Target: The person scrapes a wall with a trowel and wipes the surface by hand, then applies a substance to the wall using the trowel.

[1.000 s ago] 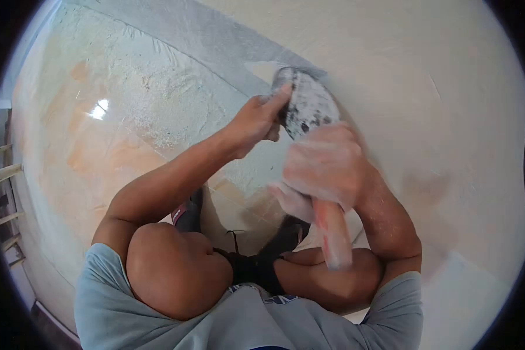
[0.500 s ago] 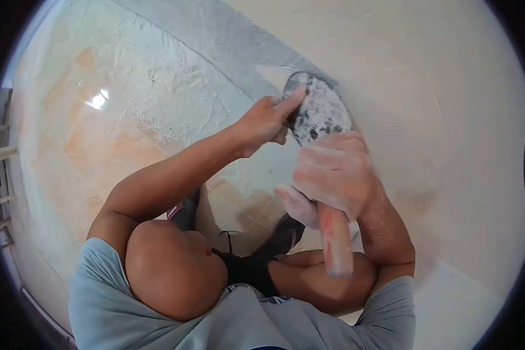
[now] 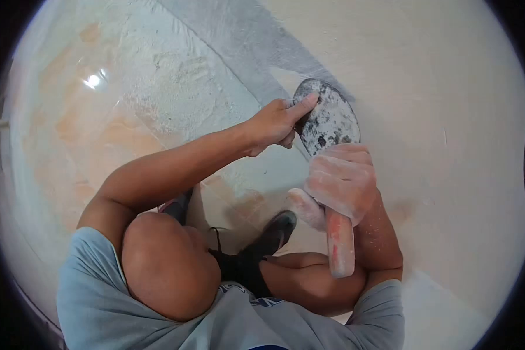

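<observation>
A round-tipped trowel (image 3: 331, 119), its dark blade speckled with white powder, is held in front of my knees. My right hand (image 3: 343, 182), coated in pale dust, is closed around it where blade meets handle. Below the fist sticks out the worn, red-stained handle (image 3: 340, 248). My left hand (image 3: 280, 123) pinches the blade's rounded end, thumb on the near face and the other fingers partly hidden behind it.
Dusty white powder (image 3: 175, 87) covers part of the orange-patterned tiles (image 3: 102, 146) on the left. A grey strip (image 3: 245, 41) runs diagonally beside a smooth pale surface (image 3: 437, 105) on the right. Below are my bent knees and a dark shoe (image 3: 277, 227).
Both hands and the trowel appear a little farther right and lower in the view. The camera has shifted slightly too. The grip of each hand stays the same.
</observation>
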Tool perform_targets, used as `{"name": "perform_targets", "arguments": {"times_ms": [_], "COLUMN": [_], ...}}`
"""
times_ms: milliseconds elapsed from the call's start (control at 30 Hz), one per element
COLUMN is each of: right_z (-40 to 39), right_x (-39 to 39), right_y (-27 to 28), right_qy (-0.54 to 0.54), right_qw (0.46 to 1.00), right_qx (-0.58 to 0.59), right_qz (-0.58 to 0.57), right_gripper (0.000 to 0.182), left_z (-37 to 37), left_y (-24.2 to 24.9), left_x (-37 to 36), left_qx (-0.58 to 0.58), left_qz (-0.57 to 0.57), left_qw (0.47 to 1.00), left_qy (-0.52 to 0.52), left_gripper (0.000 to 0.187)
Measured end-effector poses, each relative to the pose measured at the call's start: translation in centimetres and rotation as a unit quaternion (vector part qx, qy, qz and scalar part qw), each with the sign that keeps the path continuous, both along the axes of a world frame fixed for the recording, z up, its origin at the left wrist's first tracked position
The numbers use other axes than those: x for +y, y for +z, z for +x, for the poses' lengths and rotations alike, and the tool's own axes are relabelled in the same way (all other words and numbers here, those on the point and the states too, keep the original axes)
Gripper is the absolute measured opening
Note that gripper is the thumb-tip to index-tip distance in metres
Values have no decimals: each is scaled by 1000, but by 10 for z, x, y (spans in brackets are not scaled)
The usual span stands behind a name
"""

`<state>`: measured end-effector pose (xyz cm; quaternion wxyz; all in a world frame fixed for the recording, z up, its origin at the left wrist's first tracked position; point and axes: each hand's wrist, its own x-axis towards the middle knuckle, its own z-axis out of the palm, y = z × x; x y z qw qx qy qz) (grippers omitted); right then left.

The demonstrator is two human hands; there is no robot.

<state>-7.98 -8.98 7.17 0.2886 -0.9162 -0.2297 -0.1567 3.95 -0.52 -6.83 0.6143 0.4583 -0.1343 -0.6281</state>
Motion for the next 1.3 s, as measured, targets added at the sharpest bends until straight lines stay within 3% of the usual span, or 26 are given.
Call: {"name": "perform_targets", "arguments": {"times_ms": [100,133,200,333,367,400,467,533,600,633,800,867,900,967,1000,1033,1100,1167,1233,1300], "right_z": [7,12,13,-3,-14,-18,-26,-40,-39,-48,-61,-56,-66,-99,-102,-91,-72,-43,-40,-44], "right_x": [2,-4,-6,-4,-7,-7,-5,-5,-8,-15,-4,8,5,12,17,17,13,19,21,30], "right_y": [-18,-26,-41,-71,-63,-62,-63,-43,-28,-23,7,21,12,-28,-37,-30,-21,-16,-38,-55], "right_qy": [-3,29,14,-8,8,17,-7,-21,-100,-107,-206,-362,-403,-464,-467,-466,-395,-419,-514,-515], "right_qw": [996,995,999,997,989,989,991,983,961,949,917,868,850,794,727,731,618,621,770,771], "right_qx": [-64,-34,-21,-46,34,34,5,74,127,176,233,334,335,307,325,327,268,261,274,237], "right_qz": [-56,-87,-41,-56,-141,-145,-133,-168,-223,-241,-251,-67,-47,244,384,376,624,609,261,290], "right_gripper": [24,23,23,22,20,20,17,12,24,44,58,60,66,66,62,62,60,52,46,39], "left_z": [0,2,11,22,15,10,6,-5,-15,-22,-34,-35,-36,-46,-43,-37,-31,-26,-32,-39], "left_y": [-9,-15,-25,-35,-35,-28,-51,-35,-55,-49,-39,-32,-33,-33,-29,-26,-30,-30,-29,-27], "left_x": [-3,-2,3,9,8,8,8,19,16,17,21,22,21,23,26,26,21,22,21,18], "left_qx": [-31,-13,-11,23,42,61,33,14,108,137,185,194,191,207,199,203,192,217,213,205], "left_qz": [27,55,45,23,5,-14,-43,-21,-10,30,8,-5,-9,-69,-77,-84,-72,-88,-128,-153], "left_qw": [999,996,996,998,994,988,993,997,993,989,978,974,976,964,964,962,966,963,962,957], "left_qy": [35,66,72,61,100,141,101,72,46,50,94,115,107,152,158,163,157,136,115,135], "left_gripper": [60,57,56,44,43,43,39,37,36,36,35,37,37,39,42,42,43,46,47,48]}}
